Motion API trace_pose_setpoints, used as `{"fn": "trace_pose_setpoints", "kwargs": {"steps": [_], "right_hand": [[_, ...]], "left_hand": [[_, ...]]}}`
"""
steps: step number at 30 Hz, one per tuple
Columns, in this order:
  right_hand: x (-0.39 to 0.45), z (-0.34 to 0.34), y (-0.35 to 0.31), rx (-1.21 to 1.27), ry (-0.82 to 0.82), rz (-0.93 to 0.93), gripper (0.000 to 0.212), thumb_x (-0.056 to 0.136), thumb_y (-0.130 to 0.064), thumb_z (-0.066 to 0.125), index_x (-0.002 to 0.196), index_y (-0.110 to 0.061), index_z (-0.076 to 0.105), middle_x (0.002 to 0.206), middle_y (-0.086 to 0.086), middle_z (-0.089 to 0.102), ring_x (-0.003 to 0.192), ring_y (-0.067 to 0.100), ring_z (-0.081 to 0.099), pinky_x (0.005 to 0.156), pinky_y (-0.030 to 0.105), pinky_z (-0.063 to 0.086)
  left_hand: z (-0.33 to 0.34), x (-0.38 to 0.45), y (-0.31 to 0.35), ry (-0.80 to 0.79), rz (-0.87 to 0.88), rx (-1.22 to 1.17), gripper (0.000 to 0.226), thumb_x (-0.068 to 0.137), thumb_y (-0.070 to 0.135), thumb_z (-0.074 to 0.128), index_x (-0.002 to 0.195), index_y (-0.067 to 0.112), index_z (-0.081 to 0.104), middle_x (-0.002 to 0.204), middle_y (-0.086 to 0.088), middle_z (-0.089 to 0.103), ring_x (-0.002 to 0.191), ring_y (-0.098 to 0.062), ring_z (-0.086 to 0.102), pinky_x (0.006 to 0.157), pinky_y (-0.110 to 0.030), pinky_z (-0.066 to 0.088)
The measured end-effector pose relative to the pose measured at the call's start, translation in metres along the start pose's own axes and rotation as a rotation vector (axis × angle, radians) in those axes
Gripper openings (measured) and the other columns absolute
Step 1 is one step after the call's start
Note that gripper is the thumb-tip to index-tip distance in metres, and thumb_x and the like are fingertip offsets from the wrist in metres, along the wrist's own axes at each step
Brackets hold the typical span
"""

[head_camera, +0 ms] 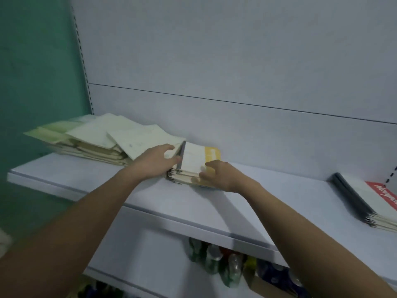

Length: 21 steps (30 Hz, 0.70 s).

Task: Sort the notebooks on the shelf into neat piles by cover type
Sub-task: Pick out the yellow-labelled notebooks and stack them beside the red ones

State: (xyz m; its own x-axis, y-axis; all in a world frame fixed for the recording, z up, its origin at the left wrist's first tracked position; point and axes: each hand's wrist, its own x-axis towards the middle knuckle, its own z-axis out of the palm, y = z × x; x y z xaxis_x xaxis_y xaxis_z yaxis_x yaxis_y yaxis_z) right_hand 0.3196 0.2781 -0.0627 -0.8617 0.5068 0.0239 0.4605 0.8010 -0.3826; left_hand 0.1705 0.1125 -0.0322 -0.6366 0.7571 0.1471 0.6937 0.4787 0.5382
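Yellow-banded spiral notebooks (pixel 193 166) are sitting mid-shelf (pixel 247 203); I am bracing their bound edge with my left hand (pixel 156 162), fingers curled, while my right hand (pixel 217 174) is pinching the corner, squaring the pile.

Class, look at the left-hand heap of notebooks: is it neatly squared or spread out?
Spread out. The pale notebooks overlap at different angles, edges fanned and unaligned.
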Motion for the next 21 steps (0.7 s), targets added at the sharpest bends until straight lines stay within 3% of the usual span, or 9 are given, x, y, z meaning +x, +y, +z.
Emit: {"fn": "trace_pose_setpoints", "kwargs": {"steps": [5,6,8,10,13,16,17,19,21], "right_hand": [[0.045,0.018,-0.039,-0.244,0.022,0.069,0.084,0.083,-0.075,0.04,0.148,-0.023,0.027,0.157,-0.005,0.023,0.144,0.021,0.02,0.109,0.048,0.029],[0.047,0.023,-0.04,-0.248,-0.003,0.089,0.086,0.081,-0.079,0.038,0.146,-0.023,0.028,0.155,-0.005,0.025,0.143,0.021,0.02,0.109,0.05,0.027],[0.046,0.034,-0.039,-0.255,-0.03,0.105,0.079,0.08,-0.081,0.035,0.134,-0.024,0.036,0.143,-0.005,0.034,0.137,0.022,0.027,0.104,0.051,0.029],[0.038,0.041,-0.037,-0.262,0.005,0.087,0.072,0.085,-0.075,0.036,0.137,-0.024,0.034,0.142,-0.006,0.035,0.135,0.021,0.03,0.101,0.049,0.03],[0.014,0.043,-0.041,-0.357,0.083,0.023,0.056,0.094,-0.062,0.035,0.136,-0.025,0.038,0.139,-0.006,0.04,0.132,0.022,0.037,0.094,0.046,0.034],[-0.003,0.036,-0.048,-0.374,0.05,0.044,0.043,0.1,-0.054,0.028,0.132,-0.028,0.043,0.133,-0.003,0.049,0.124,0.025,0.044,0.089,0.044,0.038],[-0.004,0.03,-0.051,-0.305,0.043,0.076,0.042,0.101,-0.053,0.027,0.126,-0.028,0.049,0.125,-0.001,0.055,0.118,0.027,0.049,0.087,0.042,0.04],[-0.003,0.016,-0.057,-0.051,0.081,0.131,0.045,0.1,-0.054,0.026,0.087,-0.023,0.056,0.087,0.004,0.06,0.087,0.029,0.056,0.072,0.036,0.039],[-0.002,0.001,-0.062,0.106,0.175,0.135,0.051,0.1,-0.053,0.029,0.064,-0.019,0.037,0.064,0.003,0.043,0.064,0.024,0.043,0.06,0.034,0.031]], "left_hand": [[-0.02,0.017,-0.039,-0.013,0.077,0.035,0.054,0.094,0.051,0.048,0.142,0.027,0.044,0.149,0.002,0.044,0.135,-0.021,0.042,0.108,-0.038,0.036],[-0.021,0.019,-0.042,-0.019,0.085,0.053,0.054,0.094,0.05,0.048,0.142,0.027,0.044,0.148,0.001,0.045,0.134,-0.021,0.043,0.108,-0.04,0.037],[-0.019,0.022,-0.048,-0.032,0.104,0.07,0.053,0.094,0.048,0.048,0.142,0.027,0.044,0.147,0.0,0.047,0.134,-0.022,0.043,0.107,-0.041,0.038],[-0.015,0.023,-0.054,-0.024,0.128,0.005,0.05,0.095,0.044,0.049,0.141,0.025,0.046,0.145,0.0,0.048,0.133,-0.021,0.043,0.106,-0.038,0.038],[-0.009,0.019,-0.052,0.019,0.135,-0.248,0.041,0.097,0.033,0.051,0.137,0.021,0.052,0.142,0.003,0.05,0.129,-0.017,0.046,0.095,-0.024,0.034],[0.001,0.015,-0.033,0.028,0.089,-0.475,0.032,0.096,0.024,0.051,0.126,0.018,0.06,0.125,0.005,0.058,0.115,-0.013,0.052,0.086,-0.022,0.035],[0.003,0.017,-0.026,0.009,0.068,-0.556,0.028,0.095,0.024,0.051,0.121,0.018,0.063,0.116,0.005,0.061,0.109,-0.013,0.055,0.086,-0.023,0.038],[0.006,0.026,-0.017,-0.061,-0.032,-0.755,0.016,0.094,0.026,0.053,0.102,0.017,0.064,0.097,0.001,0.061,0.096,-0.02,0.059,0.085,-0.028,0.047],[0.006,0.034,-0.011,-0.201,-0.188,-1.01,0.02,0.096,0.031,0.055,0.098,0.011,0.056,0.097,-0.009,0.058,0.093,-0.029,0.063,0.082,-0.034,0.055]]}}
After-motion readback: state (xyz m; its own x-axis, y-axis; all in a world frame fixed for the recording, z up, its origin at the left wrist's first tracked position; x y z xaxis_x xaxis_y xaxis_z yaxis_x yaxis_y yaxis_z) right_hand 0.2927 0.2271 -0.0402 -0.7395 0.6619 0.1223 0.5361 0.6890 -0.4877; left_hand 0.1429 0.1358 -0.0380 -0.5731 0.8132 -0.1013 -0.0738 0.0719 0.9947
